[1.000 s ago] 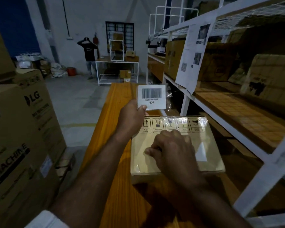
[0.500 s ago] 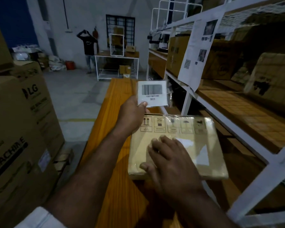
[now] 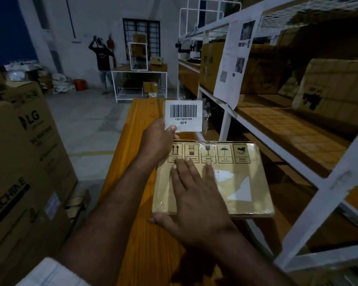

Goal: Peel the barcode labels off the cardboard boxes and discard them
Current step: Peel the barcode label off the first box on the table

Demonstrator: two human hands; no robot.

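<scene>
A flat cardboard box wrapped in clear film lies on the orange wooden bench, handling symbols printed along its far edge. My right hand lies flat on the box's left half, fingers straight and spread. My left hand is raised just beyond the box's far left corner. It pinches the lower left corner of a white barcode label, held upright and free of the box. White torn patches remain on the box top right of my right hand.
Large LG cartons are stacked along the left. A white metal rack with cardboard boxes and a taped paper sheet runs along the right. A person stands by a white table at the far wall.
My right hand went from curled on the box to flat with fingers spread. The label in my left hand stayed raised and is now sharp and steady.
</scene>
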